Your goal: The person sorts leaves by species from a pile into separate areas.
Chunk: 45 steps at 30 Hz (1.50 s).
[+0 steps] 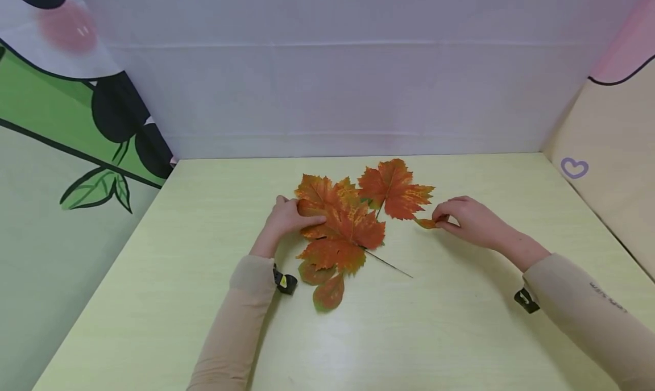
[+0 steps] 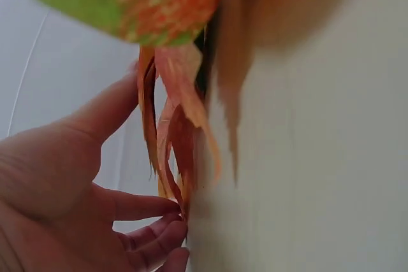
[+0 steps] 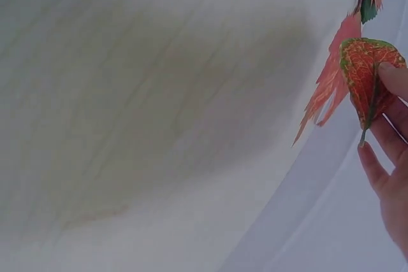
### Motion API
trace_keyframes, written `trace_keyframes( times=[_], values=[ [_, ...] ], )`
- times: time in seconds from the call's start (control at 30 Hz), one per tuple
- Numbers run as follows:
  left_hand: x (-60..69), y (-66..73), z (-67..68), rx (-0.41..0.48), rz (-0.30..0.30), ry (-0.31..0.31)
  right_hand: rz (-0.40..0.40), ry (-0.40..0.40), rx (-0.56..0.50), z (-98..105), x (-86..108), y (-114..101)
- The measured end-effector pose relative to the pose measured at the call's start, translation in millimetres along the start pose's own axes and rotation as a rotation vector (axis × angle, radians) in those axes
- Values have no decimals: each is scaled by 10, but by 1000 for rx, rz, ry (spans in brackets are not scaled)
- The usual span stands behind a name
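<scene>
A cluster of orange-red maple leaves (image 1: pixel 341 226) lies on the table, a thin stem pointing right. My left hand (image 1: pixel 286 216) is at its left edge. The thumb lies over a leaf; in the left wrist view the fingertips (image 2: pixel 172 211) touch the leaf edges, fingers fairly straight. Another maple leaf (image 1: pixel 394 187) lies at the back right of the cluster. My right hand (image 1: pixel 473 223) pinches a small oval leaf (image 3: pixel 363 74), red with a green edge and a short stem, just right of that maple leaf. Similar oval leaves (image 1: pixel 328 294) lie at the cluster's front.
The pale wooden table (image 1: pixel 460 334) reaches back to a lilac cloth backdrop (image 1: pixel 332 95). Printed panels stand at both sides, one with a green leaf drawing (image 1: pixel 92 189). Black wrist bands (image 1: pixel 526 301) show at both sleeves.
</scene>
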<state>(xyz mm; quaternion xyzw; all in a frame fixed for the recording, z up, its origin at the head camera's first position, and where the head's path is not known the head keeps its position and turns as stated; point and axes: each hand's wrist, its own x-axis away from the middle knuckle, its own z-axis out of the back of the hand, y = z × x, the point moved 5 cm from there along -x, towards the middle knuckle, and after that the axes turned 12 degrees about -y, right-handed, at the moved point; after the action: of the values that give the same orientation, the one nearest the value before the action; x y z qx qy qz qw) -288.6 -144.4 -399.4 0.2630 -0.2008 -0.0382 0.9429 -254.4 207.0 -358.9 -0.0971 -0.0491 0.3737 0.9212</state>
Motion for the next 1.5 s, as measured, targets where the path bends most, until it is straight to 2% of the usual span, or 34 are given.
trace_keyframes(
  times=[0.23,0.43,0.6,0.9,1.17,1.5],
  values=[
    [6,60,-28,-87,12,4,-107,32,-94,62,-11,297],
    [-20,51,-29,-85,13,20,-262,71,-207,84,9,569],
    [-39,19,-41,-38,-4,5,-358,121,-309,62,23,778],
    [-16,-17,-45,-2,-63,-25,-477,138,-437,28,-5,992],
    [11,-44,-22,73,-128,-48,-564,175,-486,12,-37,1134],
    [32,-118,22,148,-129,-33,-693,225,-551,34,-51,1308]
  ],
)
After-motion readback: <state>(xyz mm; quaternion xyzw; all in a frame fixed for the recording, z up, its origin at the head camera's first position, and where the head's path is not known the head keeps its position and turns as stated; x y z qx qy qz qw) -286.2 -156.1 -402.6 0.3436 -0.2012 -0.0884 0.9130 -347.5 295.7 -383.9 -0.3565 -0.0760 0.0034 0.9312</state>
